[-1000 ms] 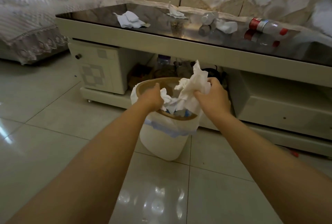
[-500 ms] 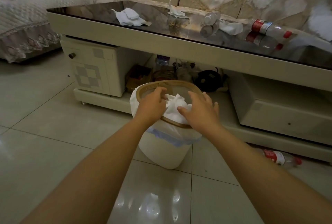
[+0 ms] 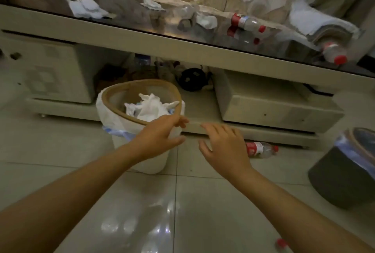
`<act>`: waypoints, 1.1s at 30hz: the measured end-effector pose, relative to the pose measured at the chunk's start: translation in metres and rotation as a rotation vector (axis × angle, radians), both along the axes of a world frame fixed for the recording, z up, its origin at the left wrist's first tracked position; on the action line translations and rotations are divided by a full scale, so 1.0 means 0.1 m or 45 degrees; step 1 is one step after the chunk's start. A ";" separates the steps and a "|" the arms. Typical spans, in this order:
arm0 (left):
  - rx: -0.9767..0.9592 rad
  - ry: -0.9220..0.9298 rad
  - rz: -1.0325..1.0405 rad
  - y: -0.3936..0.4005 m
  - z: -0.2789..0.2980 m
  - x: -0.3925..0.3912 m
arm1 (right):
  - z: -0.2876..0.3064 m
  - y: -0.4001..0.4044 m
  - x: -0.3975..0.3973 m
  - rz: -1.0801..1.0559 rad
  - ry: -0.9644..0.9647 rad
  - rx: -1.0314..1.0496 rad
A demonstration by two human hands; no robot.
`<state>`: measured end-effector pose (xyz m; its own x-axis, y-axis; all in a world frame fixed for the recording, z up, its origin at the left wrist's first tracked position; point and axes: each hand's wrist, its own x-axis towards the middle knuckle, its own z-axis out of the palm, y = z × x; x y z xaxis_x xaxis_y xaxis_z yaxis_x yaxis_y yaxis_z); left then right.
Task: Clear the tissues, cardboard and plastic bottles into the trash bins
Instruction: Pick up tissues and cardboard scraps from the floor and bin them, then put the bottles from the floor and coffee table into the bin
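Crumpled tissues (image 3: 149,106) are contained in the white bin (image 3: 121,118). Nothing is held: left hand (image 3: 160,133) and right hand (image 3: 225,147) are spread, just outside the rim.

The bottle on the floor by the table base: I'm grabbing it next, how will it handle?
The bottle looks clear and empty, so probably light and crushable. It lies on its side on glossy tile, so a nudge would likely roll or skid it.

dim indoor light, glare patches on the floor tiles (image 3: 162,226), motion blur, wide-angle edge bending
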<state>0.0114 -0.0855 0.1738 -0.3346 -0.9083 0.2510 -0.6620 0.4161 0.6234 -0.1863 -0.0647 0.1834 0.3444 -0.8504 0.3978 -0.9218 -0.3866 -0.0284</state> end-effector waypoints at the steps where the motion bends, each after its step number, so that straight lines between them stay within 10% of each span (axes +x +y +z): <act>1: -0.003 -0.049 -0.040 0.04 -0.02 -0.12 | -0.02 0.07 -0.14 -0.021 0.014 0.001; 15: 0.215 -0.364 -0.357 0.23 -0.88 -2.22 | -0.85 1.01 -2.00 -0.478 0.232 0.289; 33: 0.191 -0.828 -0.392 0.56 -1.90 -3.06 | -1.88 1.76 -2.68 -0.889 0.316 1.000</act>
